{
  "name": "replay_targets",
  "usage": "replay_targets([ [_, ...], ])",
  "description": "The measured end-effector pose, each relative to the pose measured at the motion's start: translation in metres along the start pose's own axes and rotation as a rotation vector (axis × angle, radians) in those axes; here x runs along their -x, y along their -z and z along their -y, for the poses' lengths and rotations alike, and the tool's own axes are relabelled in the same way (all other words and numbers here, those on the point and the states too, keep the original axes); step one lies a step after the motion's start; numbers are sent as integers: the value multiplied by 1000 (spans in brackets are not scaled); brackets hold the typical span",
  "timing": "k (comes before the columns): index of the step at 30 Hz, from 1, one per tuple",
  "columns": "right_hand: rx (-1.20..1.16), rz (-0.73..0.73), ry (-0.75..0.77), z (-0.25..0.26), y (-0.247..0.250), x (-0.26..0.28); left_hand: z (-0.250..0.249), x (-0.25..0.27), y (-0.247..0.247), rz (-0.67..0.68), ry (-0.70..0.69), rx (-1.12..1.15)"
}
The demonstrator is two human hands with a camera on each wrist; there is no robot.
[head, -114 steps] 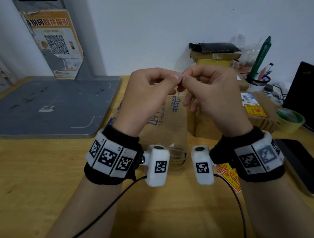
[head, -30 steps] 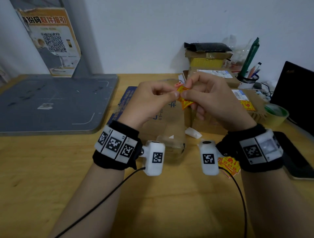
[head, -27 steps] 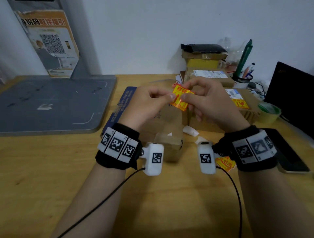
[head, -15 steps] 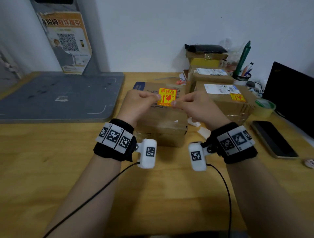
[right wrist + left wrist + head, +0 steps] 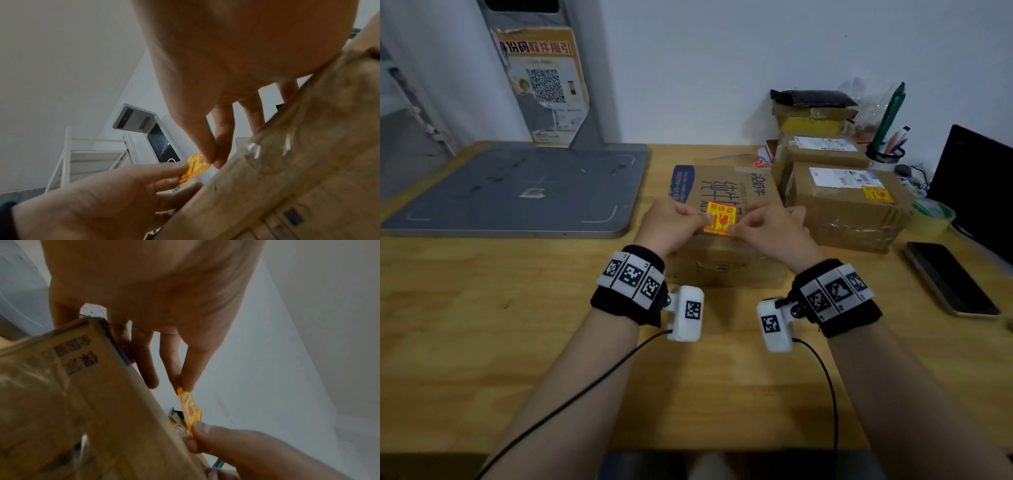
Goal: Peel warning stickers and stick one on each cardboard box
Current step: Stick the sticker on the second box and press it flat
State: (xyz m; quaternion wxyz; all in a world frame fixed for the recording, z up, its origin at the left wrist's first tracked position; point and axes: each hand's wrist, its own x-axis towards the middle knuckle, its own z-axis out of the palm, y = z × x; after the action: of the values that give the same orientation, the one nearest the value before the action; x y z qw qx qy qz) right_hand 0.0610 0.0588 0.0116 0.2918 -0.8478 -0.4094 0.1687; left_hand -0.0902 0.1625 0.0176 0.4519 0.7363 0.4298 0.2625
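1. Sticker (image 5: 720, 218): yellow-orange sq. w/ red print, held over top of front box (image 5: 726, 192), near its front edge. Wrist views show it just above the cardboard, tilted; whether any edge touches, cannot tell.
2. Left hand (image 5: 671, 222): grip closed on sticker's left edge, thumb + forefinger pinch; other fingers (image 5: 148, 369) extended down beside box top.
3. Right hand (image 5: 770, 229): grip closed on sticker's right edge, thumb + forefinger pinch.
4. Front box: brown cardboard, blue print on top, at 12 o'clock from the wrists, centre of tabletop (image 5: 482, 342).
5. Box 2 (image 5: 849, 209): at 2 o'clock, just beside front box; white label plus 1 yellow sticker (image 5: 878, 194) on top.
6. Box 3 (image 5: 822, 150): behind box 2, white label on top.
7. Small yellow-sided box w/ black pouch (image 5: 813, 99) on it: at 1 o'clock by wall.
8. Grey board (image 5: 517, 192): at 10 o'clock.
9. Phone (image 5: 950, 277), tape roll (image 5: 931, 219): at 3 o'clock.
10. Pen pot (image 5: 887, 156): far right, by wall.
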Motion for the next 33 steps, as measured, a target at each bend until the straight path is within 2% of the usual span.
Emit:
replay_targets([
  [4, -36, -8, 38, -3, 5, 6, 11, -5, -12, -74, 7, -62],
  [16, 98, -51, 39, 5, 6, 1, 12, -9, -20, -161, 6, -190],
  [33, 275, -81, -51, 17, 3, -6, 21, -13, -20, -159, -30, -280],
])
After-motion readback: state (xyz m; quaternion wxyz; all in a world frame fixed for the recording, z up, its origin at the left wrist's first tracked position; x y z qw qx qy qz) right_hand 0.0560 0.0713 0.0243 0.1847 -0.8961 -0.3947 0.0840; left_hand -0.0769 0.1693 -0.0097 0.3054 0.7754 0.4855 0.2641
